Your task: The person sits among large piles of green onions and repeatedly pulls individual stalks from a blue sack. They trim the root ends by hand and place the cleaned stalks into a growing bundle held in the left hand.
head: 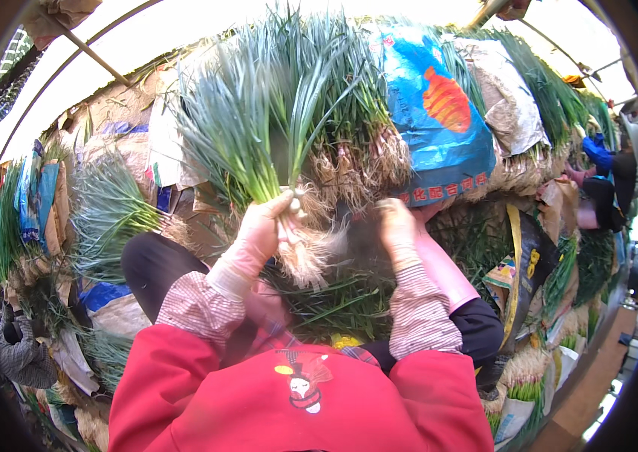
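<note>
My left hand [262,229] grips a bunch of long-leaved green onions or green garlic [259,175] around the pale stems. The blue-green leaves fan up and away, while white bulbs and shaggy roots [302,248] hang out below my thumb. To the right, my right hand [397,226] is apart from the bunch, its fingers curled and blurred by motion; whether anything is in them cannot be made out. Just beyond both hands stand more bundles [347,152] of the same plants, roots towards me. Loose green leaves [341,305] lie between my legs.
A blue printed feed sack [437,113] covers plants at the far right. Another bundle [121,214] lies beside my left knee. A black sack with a yellow stripe [522,265] stands to the right. Other people [22,350] sit at the left and right edges [613,175].
</note>
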A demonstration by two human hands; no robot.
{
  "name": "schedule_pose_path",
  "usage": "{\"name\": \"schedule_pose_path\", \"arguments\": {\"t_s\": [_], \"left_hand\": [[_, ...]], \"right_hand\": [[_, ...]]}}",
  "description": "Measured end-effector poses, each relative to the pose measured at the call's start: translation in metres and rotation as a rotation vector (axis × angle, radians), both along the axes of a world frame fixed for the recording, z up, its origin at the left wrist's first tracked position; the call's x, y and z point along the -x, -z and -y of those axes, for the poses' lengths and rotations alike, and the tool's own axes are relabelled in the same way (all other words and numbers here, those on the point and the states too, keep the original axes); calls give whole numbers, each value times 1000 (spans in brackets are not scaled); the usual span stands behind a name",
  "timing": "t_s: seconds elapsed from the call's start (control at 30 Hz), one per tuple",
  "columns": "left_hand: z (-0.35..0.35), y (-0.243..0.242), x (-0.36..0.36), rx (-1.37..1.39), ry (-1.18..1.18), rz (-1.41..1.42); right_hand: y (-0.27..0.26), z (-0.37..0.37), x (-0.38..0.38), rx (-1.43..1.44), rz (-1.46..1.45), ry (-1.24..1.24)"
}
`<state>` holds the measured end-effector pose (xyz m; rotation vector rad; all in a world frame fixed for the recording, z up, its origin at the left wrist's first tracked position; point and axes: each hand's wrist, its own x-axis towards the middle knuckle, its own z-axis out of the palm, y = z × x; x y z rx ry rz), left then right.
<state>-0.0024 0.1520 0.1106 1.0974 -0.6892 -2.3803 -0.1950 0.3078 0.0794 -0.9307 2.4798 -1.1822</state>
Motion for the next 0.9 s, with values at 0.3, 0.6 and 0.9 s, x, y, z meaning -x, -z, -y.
{"name": "schedule_pose_path", "arguments": {"t_s": [0.3,0.6,0.9], "left_hand": [[-17,14,6,248,219,351],[-15,7,3,-39,172,37],[-3,-14,-5,-354,167,-459]], "right_hand": [[-6,69,-42,-236,-174,-495],[-6,66,-32,367,1244,125],[-1,71,-61,1022,1621,71]]}}
